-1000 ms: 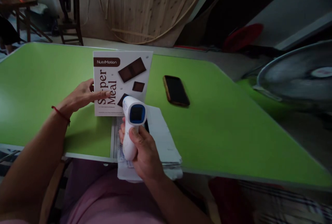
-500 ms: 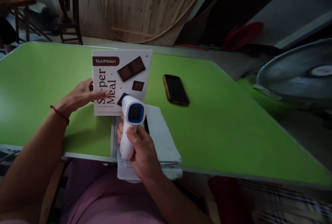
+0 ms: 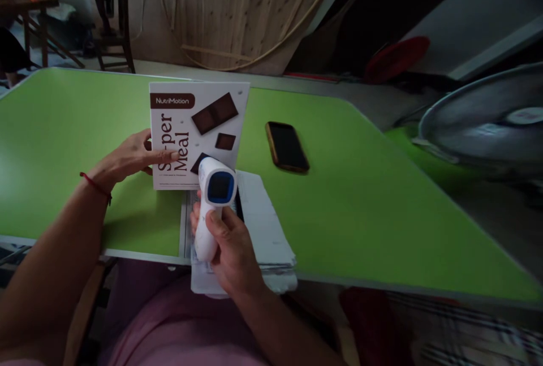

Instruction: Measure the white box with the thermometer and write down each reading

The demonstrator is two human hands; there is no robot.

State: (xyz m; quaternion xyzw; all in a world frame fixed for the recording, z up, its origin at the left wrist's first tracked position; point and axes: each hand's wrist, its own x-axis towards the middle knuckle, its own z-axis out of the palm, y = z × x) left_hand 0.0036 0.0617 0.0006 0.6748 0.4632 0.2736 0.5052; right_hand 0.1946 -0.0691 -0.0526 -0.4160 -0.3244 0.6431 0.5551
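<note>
My left hand (image 3: 133, 156) grips the left edge of a white box (image 3: 212, 145) upright, thumb across its front and fingers behind. The box carries brown chocolate pictures and the words "NutriMotion" and "Super Meal", partly under my thumb. Wrapped around the handle of a white infrared thermometer (image 3: 206, 236) is my right hand (image 3: 235, 247). The thermometer's dark, blue-framed screen faces me, and its head overlaps the box's lower right corner from my side; whether they touch I cannot tell. Under my right hand lies a stack of papers (image 3: 265, 224) at the table's near edge.
A phone in a brown case (image 3: 287, 146) lies right of the box on the green table (image 3: 360, 202). A large fan (image 3: 487, 123) stands at the right. Behind the table are a chair (image 3: 112, 43) with a black fan and a wooden panel (image 3: 241, 9).
Almost nothing differs. The whole view has shifted very slightly, and both hands keep their hold on the box and the thermometer.
</note>
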